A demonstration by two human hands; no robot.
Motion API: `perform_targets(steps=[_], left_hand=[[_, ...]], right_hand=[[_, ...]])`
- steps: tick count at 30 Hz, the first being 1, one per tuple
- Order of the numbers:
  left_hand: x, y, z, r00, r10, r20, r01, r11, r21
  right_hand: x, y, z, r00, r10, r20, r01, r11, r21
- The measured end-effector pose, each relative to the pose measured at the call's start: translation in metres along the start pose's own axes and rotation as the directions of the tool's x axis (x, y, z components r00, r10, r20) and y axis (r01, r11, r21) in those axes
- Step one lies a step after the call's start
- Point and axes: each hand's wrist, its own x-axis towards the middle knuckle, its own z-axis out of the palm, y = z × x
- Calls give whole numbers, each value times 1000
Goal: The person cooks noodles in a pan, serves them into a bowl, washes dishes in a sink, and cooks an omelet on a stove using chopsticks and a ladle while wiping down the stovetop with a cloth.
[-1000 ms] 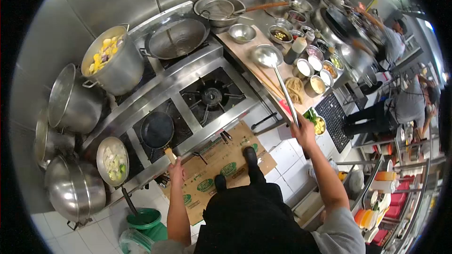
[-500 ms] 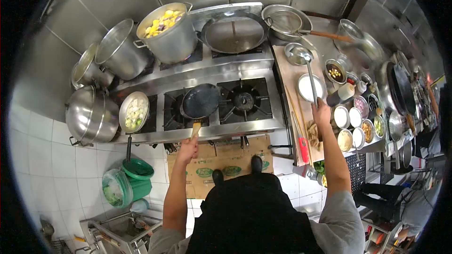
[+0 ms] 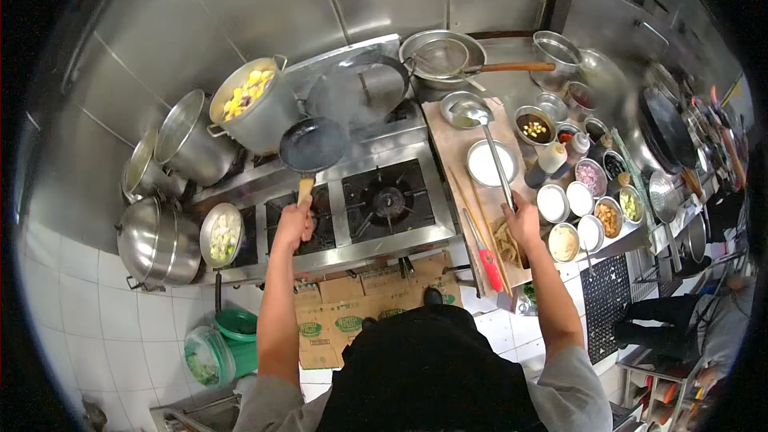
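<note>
The left hand (image 3: pixel 296 226) clasps the tan handle (image 3: pixel 306 190) of a black pan (image 3: pixel 314 145), which extends beyond the fist above the stove (image 3: pixel 436 235). The right hand (image 3: pixel 523 222) wraps a ladle (image 3: pixel 498 160), its head beyond the grip, over a board (image 3: pixel 443 124) right of the stove. A steel wall (image 3: pixel 384 0) stands behind the stove; cardboard (image 3: pixel 376 306) lies before it.

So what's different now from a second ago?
The left hand has lifted the black frying pan off its front burner, away from the person toward the rear wok, where haze now shows. The right hand has moved the ladle farther back, its head now at the small steel bowl. Nothing was newly grasped or let go. The stockpot of yellow pieces stays put; the camera's view has turned.
</note>
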Motion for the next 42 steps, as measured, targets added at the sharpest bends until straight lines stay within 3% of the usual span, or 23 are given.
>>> perform_targets(steps=[3, 7, 10, 13, 14, 18, 24, 32, 42], left_hand=[[43, 25, 6, 996, 90, -19, -88, 992, 90], [92, 54, 21, 980, 198, -37, -180, 942, 283], [136, 64, 29, 968, 245, -60, -206, 905, 373], [171, 72, 31, 945, 316, -89, -203, 775, 599], [189, 71, 31, 892, 449, -49, -279, 633, 722], [175, 103, 55, 883, 464, -74, -141, 412, 900], [152, 130, 76, 867, 497, -27, -64, 165, 984], [168, 129, 65, 702, 697, 147, -80, -127, 989], [166, 152, 44, 599, 768, 227, 10, -290, 957]], right_hand=[[-3, -10, -3, 996, 84, 19, -85, 996, 34], [-5, -14, -3, 999, 5, -42, -5, 1000, 6], [-5, -21, -7, 999, 52, -9, -52, 998, -19], [-7, -18, -5, 999, 28, -31, -28, 999, 21], [-8, -16, -5, 999, 24, -34, -23, 999, 26], [-10, -9, -2, 998, 37, -44, -35, 999, 29], [-11, 1, 2, 997, 19, -78, -16, 999, 34], [-3, 1, 6, 998, -15, -58, 17, 999, 43], [0, -10, 13, 999, -20, -32, 23, 996, 87]])
